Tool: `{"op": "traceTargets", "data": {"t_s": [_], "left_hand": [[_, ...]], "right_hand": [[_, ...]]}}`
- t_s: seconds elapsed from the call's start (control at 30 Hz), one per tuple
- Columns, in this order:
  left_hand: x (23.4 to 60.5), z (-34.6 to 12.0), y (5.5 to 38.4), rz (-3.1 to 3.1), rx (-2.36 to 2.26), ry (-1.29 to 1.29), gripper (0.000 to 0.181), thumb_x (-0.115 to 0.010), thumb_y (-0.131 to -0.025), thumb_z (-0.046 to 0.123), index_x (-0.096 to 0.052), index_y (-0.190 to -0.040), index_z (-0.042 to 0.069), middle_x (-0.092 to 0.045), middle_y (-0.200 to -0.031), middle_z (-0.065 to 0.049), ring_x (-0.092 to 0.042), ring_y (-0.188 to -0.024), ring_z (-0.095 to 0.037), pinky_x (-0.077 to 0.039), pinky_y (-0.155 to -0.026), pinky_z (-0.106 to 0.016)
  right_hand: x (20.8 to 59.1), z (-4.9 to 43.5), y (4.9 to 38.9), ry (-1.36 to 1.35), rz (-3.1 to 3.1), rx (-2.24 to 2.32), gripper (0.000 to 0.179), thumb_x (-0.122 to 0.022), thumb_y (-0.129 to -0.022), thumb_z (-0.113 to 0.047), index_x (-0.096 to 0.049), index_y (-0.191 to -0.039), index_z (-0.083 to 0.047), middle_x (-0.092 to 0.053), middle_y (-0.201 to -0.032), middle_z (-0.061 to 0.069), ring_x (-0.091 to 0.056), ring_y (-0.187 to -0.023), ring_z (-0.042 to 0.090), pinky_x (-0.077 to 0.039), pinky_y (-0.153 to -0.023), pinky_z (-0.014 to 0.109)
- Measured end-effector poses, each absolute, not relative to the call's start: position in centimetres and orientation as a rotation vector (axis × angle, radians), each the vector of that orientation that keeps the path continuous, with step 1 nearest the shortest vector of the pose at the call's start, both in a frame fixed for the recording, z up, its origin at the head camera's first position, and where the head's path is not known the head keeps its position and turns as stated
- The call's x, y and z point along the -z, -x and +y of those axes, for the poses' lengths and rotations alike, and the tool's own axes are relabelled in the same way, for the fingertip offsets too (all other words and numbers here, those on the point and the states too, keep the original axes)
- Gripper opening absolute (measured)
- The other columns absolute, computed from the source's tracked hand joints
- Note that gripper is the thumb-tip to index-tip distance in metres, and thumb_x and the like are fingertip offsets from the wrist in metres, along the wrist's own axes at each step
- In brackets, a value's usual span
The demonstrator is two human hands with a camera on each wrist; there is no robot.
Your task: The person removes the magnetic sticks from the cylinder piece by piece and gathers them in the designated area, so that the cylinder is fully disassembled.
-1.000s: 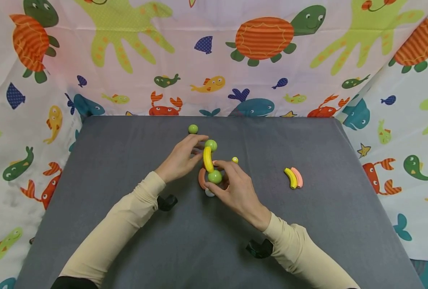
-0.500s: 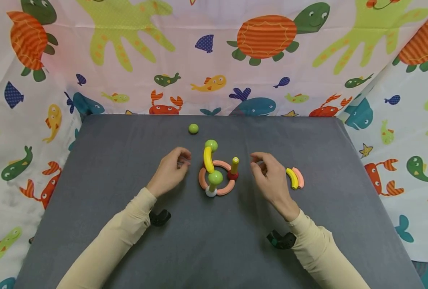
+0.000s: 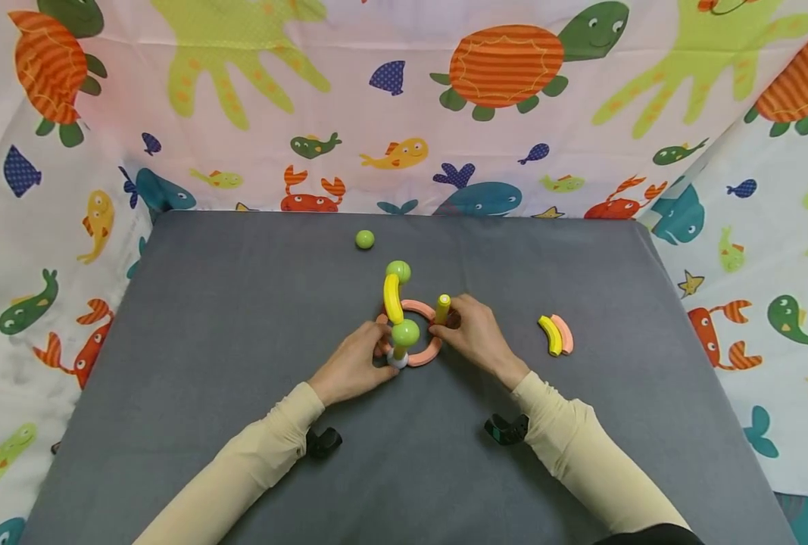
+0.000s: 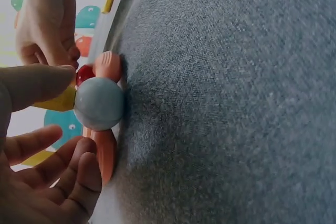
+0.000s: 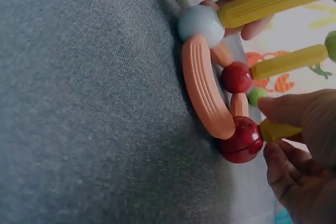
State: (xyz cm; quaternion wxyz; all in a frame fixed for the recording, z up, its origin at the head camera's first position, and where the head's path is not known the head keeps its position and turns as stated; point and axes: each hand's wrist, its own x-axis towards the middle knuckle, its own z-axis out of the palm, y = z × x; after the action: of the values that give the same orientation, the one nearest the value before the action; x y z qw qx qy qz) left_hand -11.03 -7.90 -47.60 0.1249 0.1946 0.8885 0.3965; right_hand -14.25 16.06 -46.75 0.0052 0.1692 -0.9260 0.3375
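A small toy structure has a ring of salmon-pink curved bars (image 3: pixel 425 353) on the table, joined by balls. A white ball (image 4: pixel 100 103) and two red balls (image 5: pixel 240 140) show at its base, with yellow sticks rising from them. Across the top, a curved yellow bar (image 3: pixel 393 300) links two green balls (image 3: pixel 405 333). My left hand (image 3: pixel 354 365) is at the ring's near left, thumb beside the white ball's stick and fingers loosely spread around it. On the right, my right hand (image 3: pixel 475 333) pinches a yellow stick (image 3: pixel 442 309) just above its red ball.
A loose green ball (image 3: pixel 365 239) lies behind the structure. To the right, a yellow curved bar (image 3: pixel 550 336) and a pink curved bar (image 3: pixel 563 334) lie side by side on the grey table (image 3: pixel 274 288). A sea-animal patterned cloth (image 3: pixel 349 98) hangs behind.
Both hands left the upper green balls and drew apart, then came back in lower down. The right hand now holds the yellow stick; the left is beside the white ball.
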Motion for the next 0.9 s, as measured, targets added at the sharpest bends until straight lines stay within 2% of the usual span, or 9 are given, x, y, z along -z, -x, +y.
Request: {"op": "traceTargets", "data": {"t_s": [0.13, 0.47, 0.6, 0.77, 0.9], "left_hand": [[47.6, -7.5, 11.2, 2.6, -1.163, -0.566, 0.043, -0.079, -0.083, 0.021, -0.061, -0.119, 0.008, -0.057, -0.095, -0.003, -0.057, -0.084, -0.016, -0.047, -0.075, -0.027], [47.5, -7.4, 11.4, 2.645, -1.113, -0.696, 0.02, -0.076, -0.086, 0.022, -0.064, -0.099, 0.013, -0.058, -0.09, -0.004, -0.054, -0.075, -0.013, -0.044, -0.067, -0.025], [47.6, -7.6, 11.6, 2.655, -1.105, -0.734, 0.017, -0.076, -0.086, 0.022, -0.066, -0.095, 0.013, -0.059, -0.087, -0.005, -0.052, -0.071, -0.011, -0.043, -0.064, -0.024], [47.7, -7.8, 11.6, 2.646, -1.109, -0.732, 0.016, -0.077, -0.085, 0.021, -0.067, -0.094, 0.013, -0.061, -0.088, -0.005, -0.056, -0.073, -0.012, -0.046, -0.066, -0.023], [47.7, -8.0, 11.5, 2.632, -1.102, -0.715, 0.019, -0.077, -0.085, 0.021, -0.068, -0.099, 0.012, -0.062, -0.09, -0.005, -0.058, -0.076, -0.014, -0.047, -0.068, -0.023]], "right_hand": [[46.5, 15.8, 14.3, -0.517, -2.914, -0.986, 0.017, -0.081, -0.08, -0.017, -0.069, -0.089, -0.009, -0.061, -0.081, 0.011, -0.058, -0.071, 0.019, -0.048, -0.064, 0.028], [46.3, 15.2, 14.3, -0.476, -2.876, -0.909, 0.017, -0.082, -0.077, -0.014, -0.068, -0.081, -0.006, -0.063, -0.074, 0.01, -0.06, -0.065, 0.019, -0.05, -0.059, 0.031], [46.3, 15.1, 14.3, -0.454, -2.867, -0.89, 0.016, -0.082, -0.076, -0.013, -0.068, -0.079, -0.006, -0.064, -0.071, 0.008, -0.059, -0.061, 0.018, -0.049, -0.058, 0.031], [46.3, 15.0, 14.4, -0.442, -2.864, -0.912, 0.015, -0.081, -0.078, -0.014, -0.068, -0.078, -0.007, -0.065, -0.069, 0.006, -0.057, -0.059, 0.015, -0.046, -0.057, 0.028], [45.7, 15.5, 14.2, -0.436, -2.915, -0.977, 0.015, -0.079, -0.082, -0.02, -0.07, -0.085, -0.008, -0.063, -0.078, 0.01, -0.055, -0.064, 0.016, -0.043, -0.06, 0.026]]}}
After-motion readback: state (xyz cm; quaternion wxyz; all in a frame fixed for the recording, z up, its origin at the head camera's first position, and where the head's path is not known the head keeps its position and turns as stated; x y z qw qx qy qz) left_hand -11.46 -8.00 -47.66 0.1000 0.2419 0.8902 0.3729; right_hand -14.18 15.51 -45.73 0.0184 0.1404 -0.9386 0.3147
